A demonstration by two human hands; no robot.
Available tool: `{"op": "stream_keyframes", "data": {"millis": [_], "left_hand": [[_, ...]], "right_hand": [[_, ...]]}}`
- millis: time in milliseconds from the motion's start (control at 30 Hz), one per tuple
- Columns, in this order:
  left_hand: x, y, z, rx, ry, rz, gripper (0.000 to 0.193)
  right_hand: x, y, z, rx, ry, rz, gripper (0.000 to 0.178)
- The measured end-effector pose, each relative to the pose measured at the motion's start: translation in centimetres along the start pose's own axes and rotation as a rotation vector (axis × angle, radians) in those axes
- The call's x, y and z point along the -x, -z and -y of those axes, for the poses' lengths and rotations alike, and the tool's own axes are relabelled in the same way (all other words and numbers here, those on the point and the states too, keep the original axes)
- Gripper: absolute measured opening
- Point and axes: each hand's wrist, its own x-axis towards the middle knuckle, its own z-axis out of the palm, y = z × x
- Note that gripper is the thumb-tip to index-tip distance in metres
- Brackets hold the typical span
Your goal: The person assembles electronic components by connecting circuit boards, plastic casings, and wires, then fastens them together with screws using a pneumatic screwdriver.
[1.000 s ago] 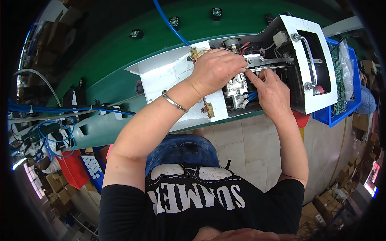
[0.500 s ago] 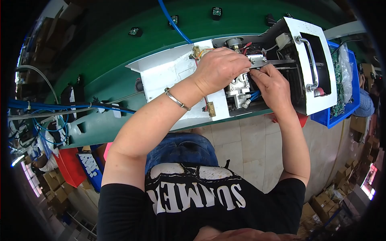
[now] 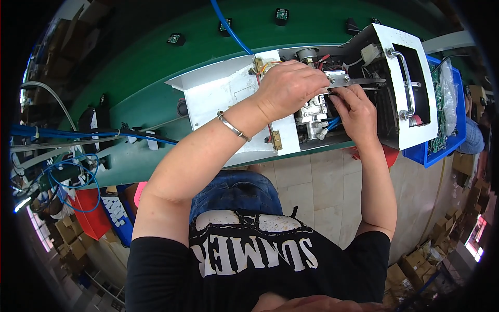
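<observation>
Both hands work inside an opened white metal machine housing (image 3: 213,96) that has a chrome handle (image 3: 407,83) on its right end panel. My left hand (image 3: 292,87) reaches over a silver metal block with fittings (image 3: 313,110), its fingers pinched together at the block's top. Close by on the right, my right hand (image 3: 357,112) is closed too, thumb and forefinger meeting near the left fingertips. What lies between the fingers is too small and too covered to make out. Blue tubes (image 3: 332,124) run into the block beside my right hand. A round gauge-like part (image 3: 306,54) sits behind my left hand.
The housing stands on a long green bench (image 3: 140,161). Several small black parts with circuit boards (image 3: 281,16) lie along its far side. At the right is a blue bin (image 3: 435,151) of green boards. A blue hose (image 3: 231,34) crosses from above; cables (image 3: 93,136) run at left.
The view has shifted slightly, so the machine appears a little farther right. Both hands stay at the metal block, with only small finger movement.
</observation>
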Motion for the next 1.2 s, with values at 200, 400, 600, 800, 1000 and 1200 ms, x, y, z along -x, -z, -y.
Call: {"op": "stream_keyframes", "data": {"millis": [200,400,600,800,1000,1200], "left_hand": [[-0.1,0.1,0.0,0.005,0.005,0.012,0.013],[-0.1,0.2,-0.2,0.018,-0.010,0.021,0.012],[-0.3,1.1,-0.5,0.050,0.021,0.078,0.011],[-2.1,6.8,-1.5,0.166,0.102,-0.060,0.011],[3.2,8.5,-3.9,0.174,0.331,-0.055,0.010],[10.3,11.9,-6.0,0.182,0.551,0.123,0.010]], "right_hand": [[0.4,0.2,-0.3,-0.085,-0.023,-0.049,0.017],[0.7,0.5,-0.3,0.025,0.048,-0.039,0.019],[1.7,1.8,0.6,-0.131,0.202,-0.311,0.017],[1.6,2.6,2.3,-0.160,0.089,-0.427,0.021],[-0.2,0.9,1.0,0.014,0.128,-0.235,0.030],[-0.6,0.4,0.0,0.015,0.209,-0.199,0.023]]}}
